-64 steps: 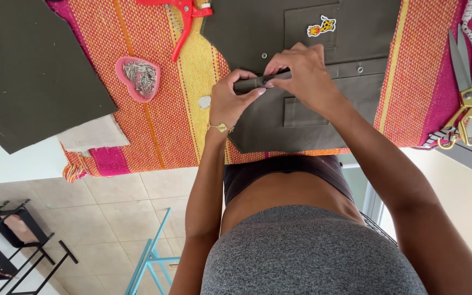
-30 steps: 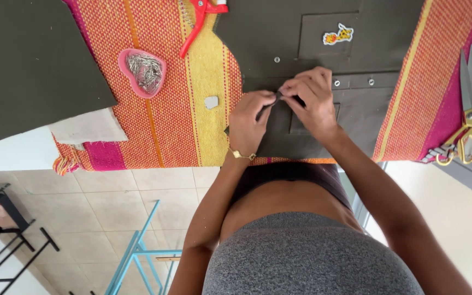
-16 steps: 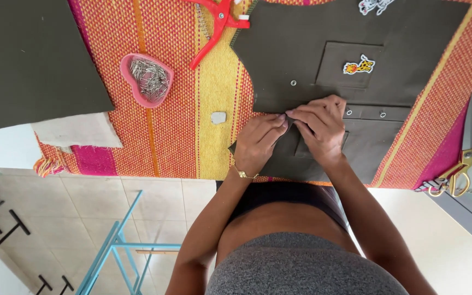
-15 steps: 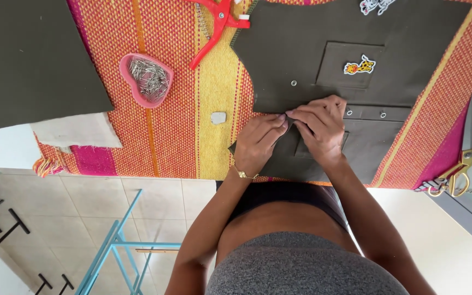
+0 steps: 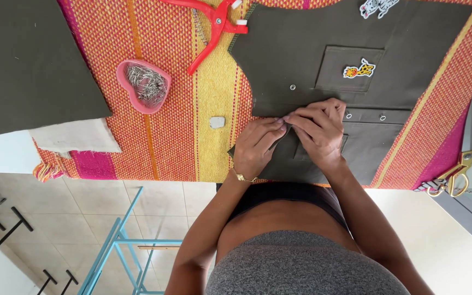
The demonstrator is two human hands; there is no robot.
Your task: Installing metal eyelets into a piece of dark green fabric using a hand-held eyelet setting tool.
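A dark olive garment (image 5: 323, 38) with a patch pocket, small animal patches and metal snaps lies on a striped orange, yellow and pink woven cloth (image 5: 170, 131). My left hand (image 5: 255, 145) and my right hand (image 5: 318, 128) meet at the garment's left edge, fingertips pinching a fold of the fabric between them. A thin bracelet circles the left wrist.
A pink heart-shaped dish (image 5: 143, 84) full of metal pins sits left of the hands. Red snap pliers (image 5: 211, 24) lie at the top. A small pale square (image 5: 217, 122) rests on the yellow stripe. Gold-handled scissors (image 5: 462, 158) lie at the right edge. Another dark fabric piece (image 5: 25, 60) covers the upper left.
The camera view has shifted, so the table contents sit further right and lower. Both hands stay pinched together on the garment's edge, working slightly along it.
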